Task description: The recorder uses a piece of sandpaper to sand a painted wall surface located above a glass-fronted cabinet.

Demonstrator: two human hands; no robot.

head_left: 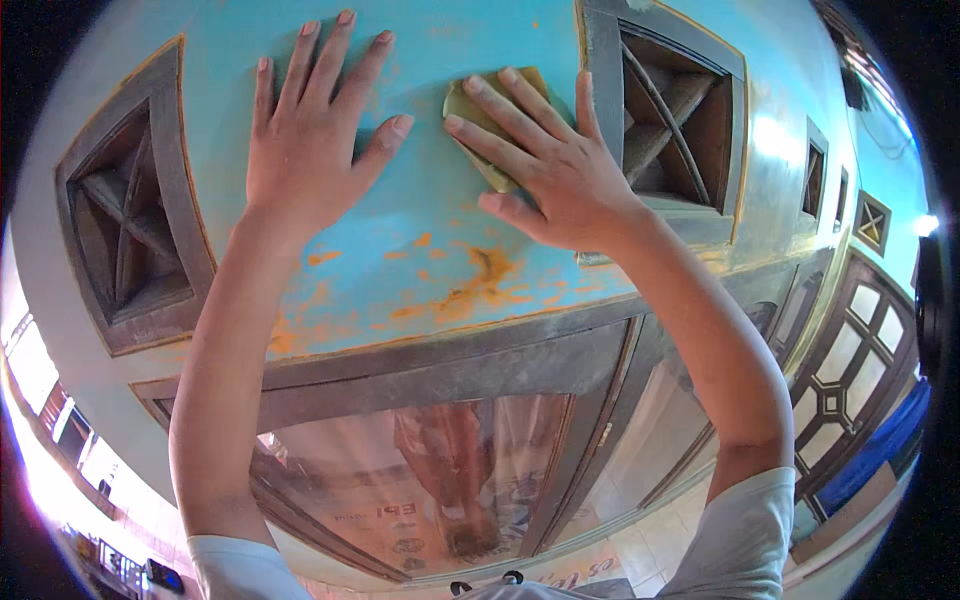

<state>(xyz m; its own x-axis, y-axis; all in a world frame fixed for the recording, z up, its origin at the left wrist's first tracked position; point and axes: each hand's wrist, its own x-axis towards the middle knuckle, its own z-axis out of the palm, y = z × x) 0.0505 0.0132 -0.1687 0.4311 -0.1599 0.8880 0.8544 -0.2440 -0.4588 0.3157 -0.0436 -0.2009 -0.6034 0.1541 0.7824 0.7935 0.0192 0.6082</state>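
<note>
My left hand (pixel 305 160) rests on the turquoise wall (pixel 400 215), palm down with its fingers spread, and holds nothing. To its right, my right hand (pixel 570 175) presses a folded sheet of yellowish-olive sandpaper (pixel 462 110) against the same wall. The sheet's edges show around the fingers, while its middle is hidden under them. Below both hands, orange-brown patches (pixel 485 270) and scuffed spots mark the turquoise paint.
Dark wooden vent frames with crossed bars stand at the left (pixel 125 215) and right (pixel 670 115) of my hands. Under the wall runs a wooden frame (pixel 450 360) with a reflective glass pane (pixel 350 470). A panelled door (pixel 845 360) and blue cloth (pixel 880 450) are far right.
</note>
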